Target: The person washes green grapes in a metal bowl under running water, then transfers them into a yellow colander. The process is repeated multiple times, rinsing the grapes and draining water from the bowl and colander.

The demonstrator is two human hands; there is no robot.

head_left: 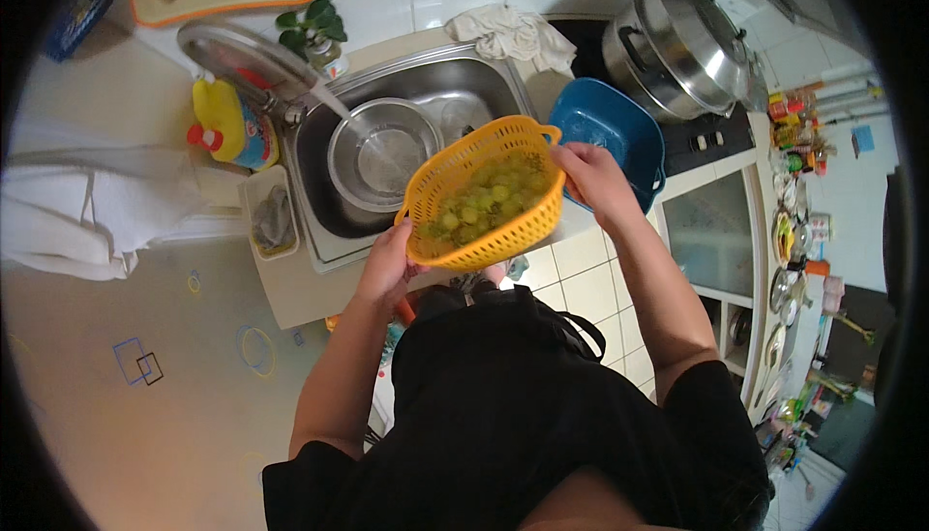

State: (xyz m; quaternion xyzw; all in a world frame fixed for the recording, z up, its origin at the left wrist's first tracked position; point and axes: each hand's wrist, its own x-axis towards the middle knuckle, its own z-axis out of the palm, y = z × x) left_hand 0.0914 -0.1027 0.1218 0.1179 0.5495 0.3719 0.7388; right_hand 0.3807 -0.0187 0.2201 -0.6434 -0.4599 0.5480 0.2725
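Between my hands I hold a yellow plastic colander basket (pixel 488 248), tilted, with green grapes (pixel 488 201) inside. My left hand (pixel 387 259) grips the handle at its left end, and my right hand (pixel 591 179) grips the one at its right end. The basket is just over the front edge of the steel sink (pixel 319 222). Water runs from the faucet (pixel 290 111) into a round metal bowl (pixel 385 155) standing in the sink. Beside the sink, partly behind my right hand, is a blue plastic basin (pixel 610 121).
A large lidded steel pot (pixel 675 52) stands on the black cooktop (pixel 715 140). A white cloth (pixel 512 34) lies behind the sink. Left of it are a yellow detergent jug (pixel 228 124) and a small tub (pixel 272 219) holding a grey cloth. A potted plant (pixel 316 30) stands near the faucet.
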